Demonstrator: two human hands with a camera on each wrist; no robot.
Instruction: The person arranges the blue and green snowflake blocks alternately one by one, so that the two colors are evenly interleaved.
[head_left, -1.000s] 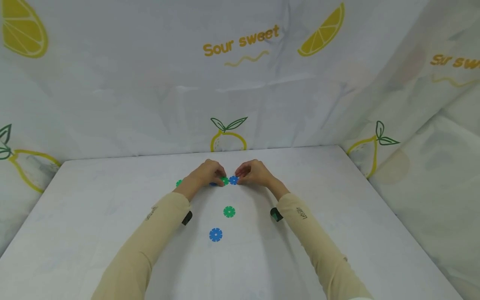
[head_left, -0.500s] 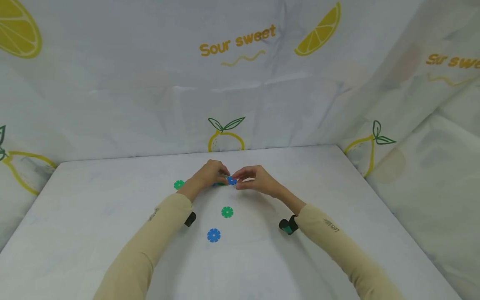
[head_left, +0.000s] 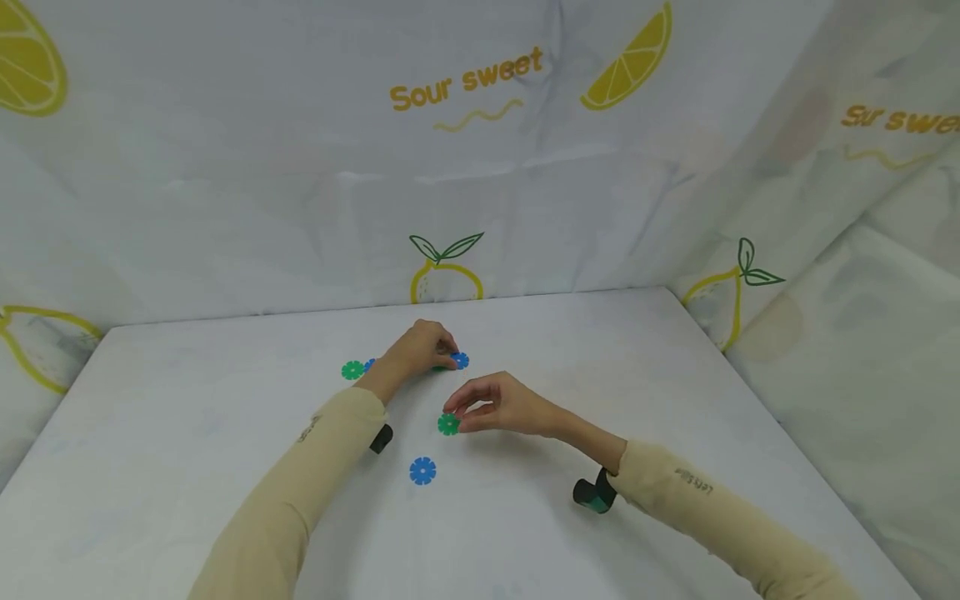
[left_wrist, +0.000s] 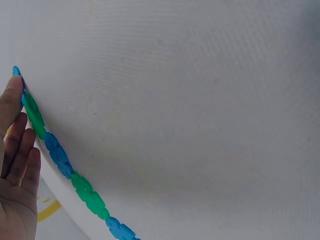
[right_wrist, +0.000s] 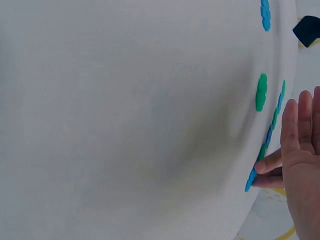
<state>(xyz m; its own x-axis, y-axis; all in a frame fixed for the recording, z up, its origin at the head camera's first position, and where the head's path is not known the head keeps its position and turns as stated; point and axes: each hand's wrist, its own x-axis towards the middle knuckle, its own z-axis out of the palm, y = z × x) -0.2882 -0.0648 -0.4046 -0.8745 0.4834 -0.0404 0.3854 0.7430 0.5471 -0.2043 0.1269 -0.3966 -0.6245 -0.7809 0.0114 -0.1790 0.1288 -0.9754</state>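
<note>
A row of alternating green and blue notched plastic discs (left_wrist: 59,155) lies on the white table, edge to edge. My left hand (head_left: 420,346) pinches the blue notched disc (head_left: 461,360) at the row's right end. It hides part of the row in the head view. Nearer to me, my right hand (head_left: 513,404) reaches over a loose green notched disc (head_left: 448,424). Thumb and index finger are at the disc's edge, spread apart, and the disc lies flat. Whether the fingertips touch it I cannot tell. A loose blue notched disc (head_left: 422,471) lies closer to me.
The white table (head_left: 225,467) has its far edge against a hanging cloth (head_left: 285,208) printed with lemons. Another cloth hangs along the right side. Dark wrist cameras (head_left: 595,493) sit under both sleeves.
My right hand has left the blue disc at the row's end and come toward me to the loose green disc. My left hand has shifted slightly right along the row to that blue disc.
</note>
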